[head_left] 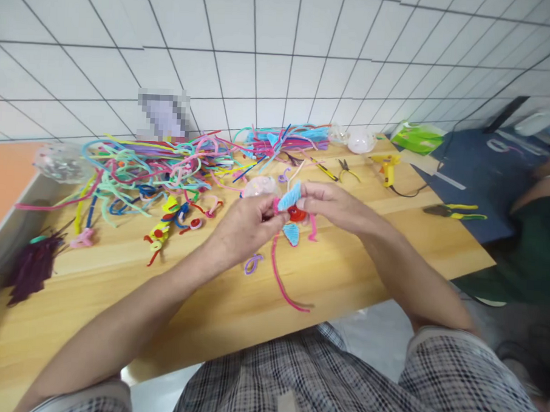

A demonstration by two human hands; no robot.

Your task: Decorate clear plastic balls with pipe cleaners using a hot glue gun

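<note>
Both hands meet over the middle of the wooden table, around a small craft piece of pipe cleaners with blue petal-like parts (291,234) and a red centre (296,213). My left hand (251,224) pinches its pink part at the left side. My right hand (332,203) has its fingers closed on the right side of the piece, by the upper blue part. A long pink pipe cleaner (280,284) hangs or lies below, curving toward the front edge. Close under the hands is a purple loop (253,264). Fingertips partly hide the red centre.
Piles of coloured pipe cleaners (167,165) line the back left. A yellow figure (163,228) lies left. Pliers (348,171), a yellow glue gun (388,168) and cutters (454,211) are right. Another person's dark clothing (537,248) shows at far right.
</note>
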